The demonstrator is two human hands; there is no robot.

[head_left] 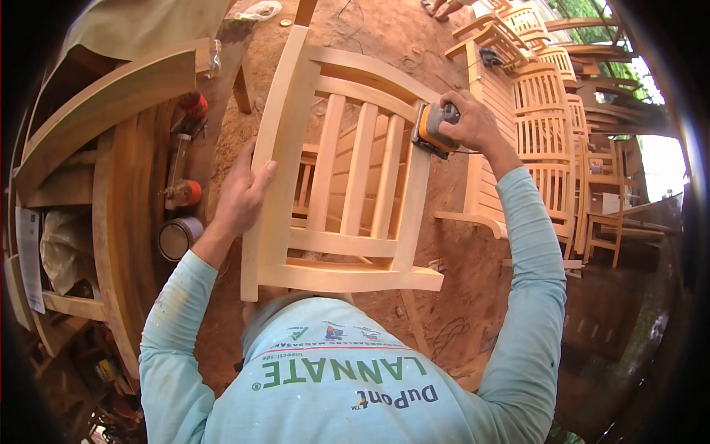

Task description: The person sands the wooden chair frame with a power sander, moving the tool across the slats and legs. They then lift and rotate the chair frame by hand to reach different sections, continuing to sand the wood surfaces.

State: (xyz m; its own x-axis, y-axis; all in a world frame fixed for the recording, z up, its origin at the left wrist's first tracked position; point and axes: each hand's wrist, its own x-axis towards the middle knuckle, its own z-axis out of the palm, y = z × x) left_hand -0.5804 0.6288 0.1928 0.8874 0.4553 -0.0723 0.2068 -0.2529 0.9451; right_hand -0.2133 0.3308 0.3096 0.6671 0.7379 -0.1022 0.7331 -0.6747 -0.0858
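A pale wooden chair frame (296,244) with slats stands upright in front of me. My right hand (471,126) is closed round an orange and black power sander (435,131), whose flat face lies against the right upright of the frame near its top corner. My left hand (244,190) grips the frame's left upright, the thumb on the near face and the other fingers partly hidden behind the wood. Both forearms are in light blue sleeves.
Stacked slatted chairs (543,140) and a long slatted bench (484,140) stand at the right. Curved wooden parts (111,111) fill the left side, near a round can (180,238) and bottles with orange parts (185,193). Another person's feet (438,10) show at the top.
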